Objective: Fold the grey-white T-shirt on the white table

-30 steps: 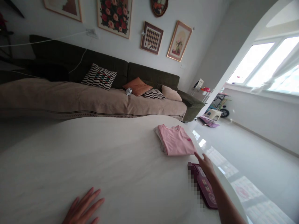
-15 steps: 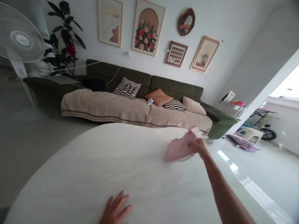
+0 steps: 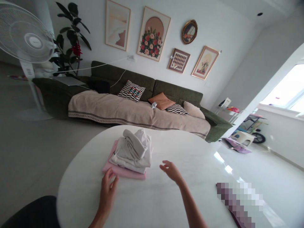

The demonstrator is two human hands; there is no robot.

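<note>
A stack of folded cloth sits on the left half of the round white table [image 3: 166,196]. At the bottom lies a folded pink cloth [image 3: 125,173]. On top of it is a light grey cloth [image 3: 130,161], its upper part bunched in a loose roll. My left hand [image 3: 108,186] is at the pink cloth's front left corner, thumb and fingers apart; whether the fingertips touch it I cannot tell. To the right of the stack, my right hand [image 3: 171,171] is over the tabletop, fingers loosely bent and apart, holding nothing.
Behind the table stands a long green sofa [image 3: 99,71] with a beige cover [image 3: 114,109] and several cushions. A white fan [image 3: 33,41] is at the left. At the lower right is a dark purple shape [image 3: 234,202], partly pixelated.
Earlier my right hand held a pink cloth over the table's right side; now it holds nothing. A stack of pink and grey cloth now shows at the left. My left hand is farther forward.
</note>
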